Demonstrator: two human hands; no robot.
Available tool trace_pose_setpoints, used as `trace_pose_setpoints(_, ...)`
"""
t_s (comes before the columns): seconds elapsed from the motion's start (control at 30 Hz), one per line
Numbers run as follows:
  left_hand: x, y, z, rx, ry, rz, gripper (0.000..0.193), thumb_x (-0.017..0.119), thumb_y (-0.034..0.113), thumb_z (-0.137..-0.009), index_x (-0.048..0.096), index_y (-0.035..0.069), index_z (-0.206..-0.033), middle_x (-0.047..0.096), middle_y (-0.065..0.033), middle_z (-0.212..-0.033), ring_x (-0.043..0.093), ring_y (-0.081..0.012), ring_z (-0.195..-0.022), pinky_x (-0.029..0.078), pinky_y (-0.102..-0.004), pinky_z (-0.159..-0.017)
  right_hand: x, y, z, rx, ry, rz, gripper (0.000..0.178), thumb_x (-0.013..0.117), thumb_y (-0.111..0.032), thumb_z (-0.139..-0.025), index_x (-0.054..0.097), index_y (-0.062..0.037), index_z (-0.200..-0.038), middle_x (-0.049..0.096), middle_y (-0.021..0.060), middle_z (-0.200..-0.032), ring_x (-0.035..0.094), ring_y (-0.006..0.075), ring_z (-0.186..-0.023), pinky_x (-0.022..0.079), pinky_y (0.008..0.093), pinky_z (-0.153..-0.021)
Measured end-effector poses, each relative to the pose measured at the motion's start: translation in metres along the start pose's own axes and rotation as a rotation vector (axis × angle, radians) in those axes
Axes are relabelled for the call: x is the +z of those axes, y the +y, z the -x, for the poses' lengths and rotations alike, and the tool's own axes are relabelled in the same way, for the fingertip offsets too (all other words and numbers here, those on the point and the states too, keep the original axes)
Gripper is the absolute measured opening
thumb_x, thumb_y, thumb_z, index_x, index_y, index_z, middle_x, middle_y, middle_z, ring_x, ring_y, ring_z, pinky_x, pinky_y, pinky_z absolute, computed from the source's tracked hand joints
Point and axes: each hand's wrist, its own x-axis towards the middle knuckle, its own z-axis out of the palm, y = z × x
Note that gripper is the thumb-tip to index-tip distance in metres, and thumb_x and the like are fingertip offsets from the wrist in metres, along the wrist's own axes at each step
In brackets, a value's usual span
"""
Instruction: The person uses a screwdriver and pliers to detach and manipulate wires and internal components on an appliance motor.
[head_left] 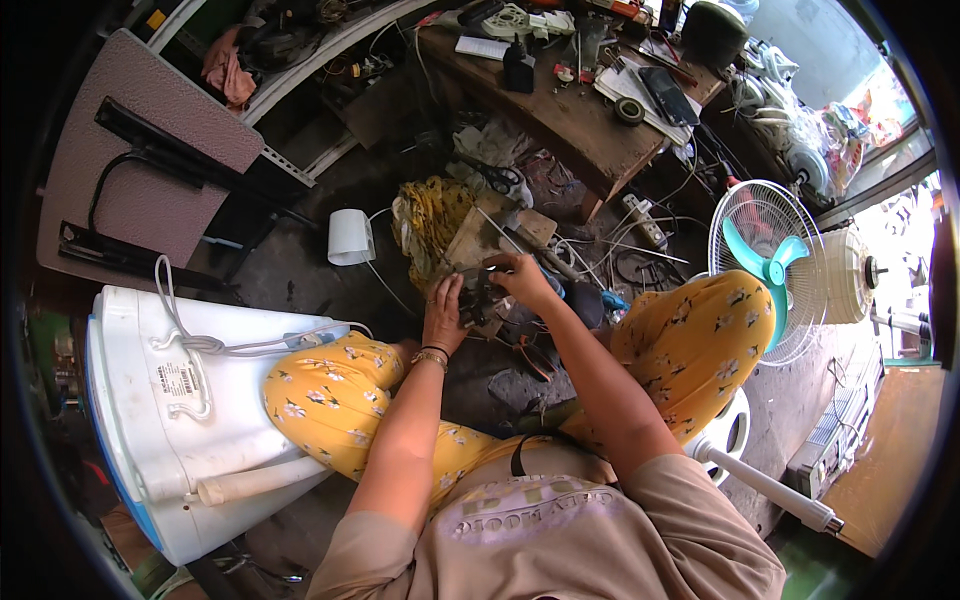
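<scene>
Low between my knees, my left hand [443,314] closes round the near left side of a dark, chunky metal part [481,292], possibly a small motor. My right hand [521,282] has its fingers bent onto the part's upper right side. The fingers cover much of the part, so its exact kind cannot be made out. Just beyond lie a wooden block [538,227] and a crumpled yellow patterned cloth [425,215]. Pliers with orange handles [537,358] rest on the floor nearer to me, below my right wrist.
A white washing machine body [190,390] lies at my left, beside a folded table [150,150]. On the right stand a fan with teal blades [768,262] and a power strip [646,222]. A cluttered wooden bench [560,110] is ahead; scissors [500,178] and a white cover [350,237] are nearer.
</scene>
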Motion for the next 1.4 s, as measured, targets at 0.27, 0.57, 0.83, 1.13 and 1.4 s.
trace_pose_setpoints(0.27,-0.007,0.020,-0.014,-0.140,-0.036,-0.012,0.108,0.087,0.007,-0.057,0.028,0.018,-0.146,0.025,-0.0138,-0.148,0.028,-0.0396,-0.137,0.029,-0.0496,-0.114,0.001,0.013,0.012,-0.014,0.069,-0.069,0.033,0.070,-0.003,-0.082,0.065,0.0035,-0.114,0.069,0.0144,-0.092,0.065,0.0151,-0.073,0.053,0.0305,-0.060)
trace_pose_setpoints(0.57,-0.011,0.029,-0.001,-0.230,-0.178,-0.123,0.097,0.081,0.011,-0.067,0.029,0.031,-0.146,0.017,-0.0128,-0.153,0.020,-0.0425,-0.141,0.026,-0.0607,-0.110,0.000,0.009,0.029,0.103,0.078,-0.103,0.034,0.072,-0.001,-0.079,0.066,-0.0004,-0.112,0.070,0.0118,-0.083,0.066,0.0177,-0.063,0.053,0.0324,-0.059)
trace_pose_setpoints(0.83,-0.007,0.026,0.003,-0.252,-0.194,-0.039,0.088,0.072,0.005,-0.074,0.028,0.031,-0.146,0.013,-0.0138,-0.155,0.019,-0.0436,-0.142,0.025,-0.0595,-0.111,0.004,0.033,0.055,-0.013,0.124,0.137,0.031,0.070,0.004,-0.079,0.062,0.0057,-0.108,0.069,0.0127,-0.094,0.069,0.0166,-0.076,0.056,0.0294,-0.064)
trace_pose_setpoints(1.13,-0.001,0.080,0.000,-0.652,0.180,0.226,0.067,0.068,-0.009,-0.069,0.047,0.014,-0.128,0.029,-0.0234,-0.135,0.036,-0.0428,-0.126,0.035,-0.0490,-0.105,0.023,0.041,0.072,0.032,0.331,0.095,0.032,0.078,-0.006,-0.074,0.060,0.0038,-0.099,0.069,0.0132,-0.085,0.068,0.0172,-0.075,0.053,0.0313,-0.067)
trace_pose_setpoints(1.4,0.035,0.060,0.027,-0.973,0.288,0.795,0.044,0.068,0.004,-0.083,0.041,0.010,-0.117,0.048,-0.0101,-0.112,0.057,-0.0222,-0.093,0.051,-0.0344,-0.077,0.033,0.048,0.077,0.095,0.369,0.041,0.032,0.081,-0.008,-0.071,0.062,0.0020,-0.095,0.069,0.0150,-0.085,0.067,0.0193,-0.078,0.052,0.0324,-0.072)
